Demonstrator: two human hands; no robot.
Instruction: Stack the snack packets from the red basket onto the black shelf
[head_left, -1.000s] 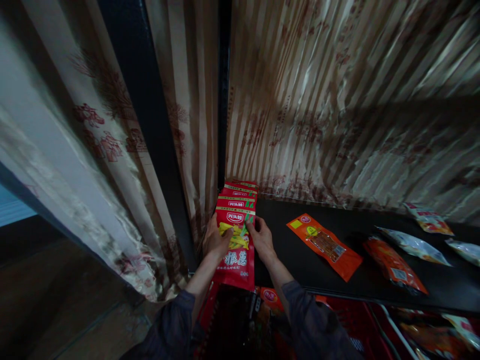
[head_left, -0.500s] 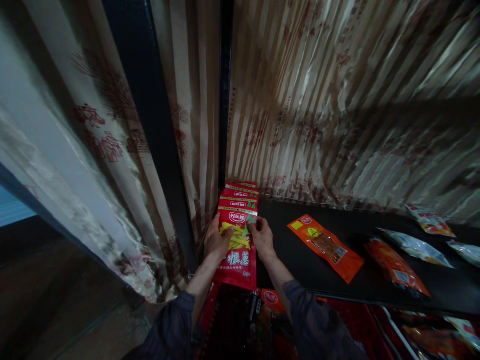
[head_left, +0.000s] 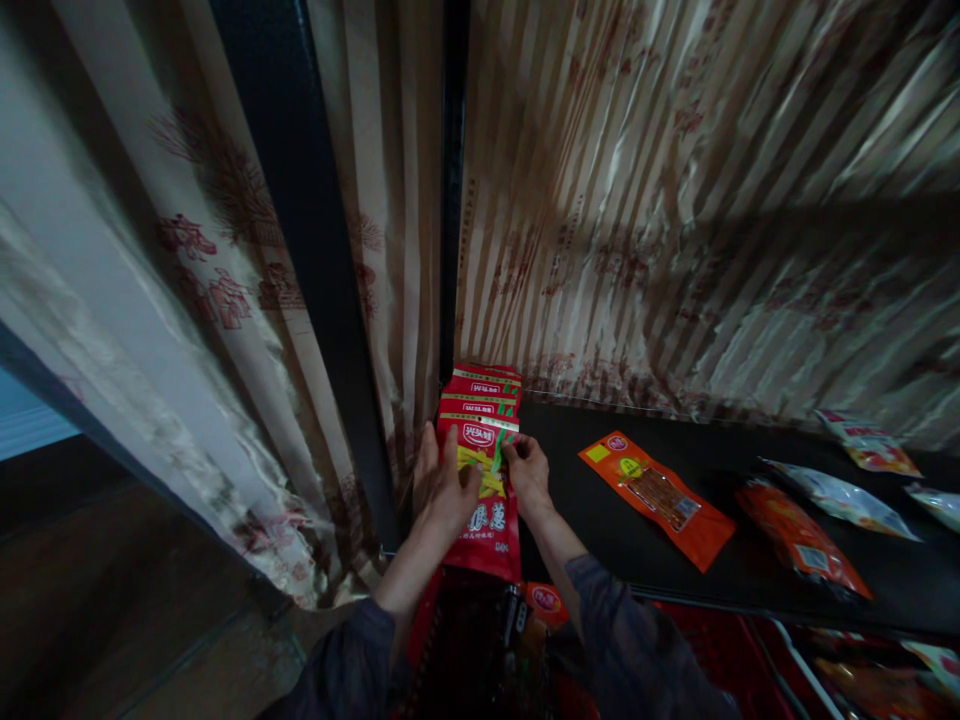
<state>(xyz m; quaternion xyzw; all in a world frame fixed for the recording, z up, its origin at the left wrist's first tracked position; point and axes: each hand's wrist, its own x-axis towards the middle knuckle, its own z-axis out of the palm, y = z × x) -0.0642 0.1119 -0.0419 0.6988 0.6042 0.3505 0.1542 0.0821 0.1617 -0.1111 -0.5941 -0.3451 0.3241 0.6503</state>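
Several red snack packets [head_left: 487, 550] with yellow sticks pictured on them lie overlapped in a row in the shelf corner, their top edges stepped back towards the curtain. My left hand [head_left: 444, 492] rests on the left side of the front packet, fingers stretched and apart, covering part of its print. At the packet's right edge, my right hand [head_left: 529, 474] has its thumb and fingers pinched on the red wrapper. The undersides of the packets are hidden.
To the right on the black shelf [head_left: 559, 440] lie an orange packet [head_left: 660, 495], a puffier orange-red packet [head_left: 802, 538] and several pale ones. A black post [head_left: 315, 200] and pleated curtains [head_left: 637, 200] border the corner. Below the shelf edge stands a red crate [head_left: 705, 640] near more packets.
My left hand has lifted its fingers and spread them higher over the front packet, covering more of it. My right hand stays at the right edge. The view has shifted slightly.
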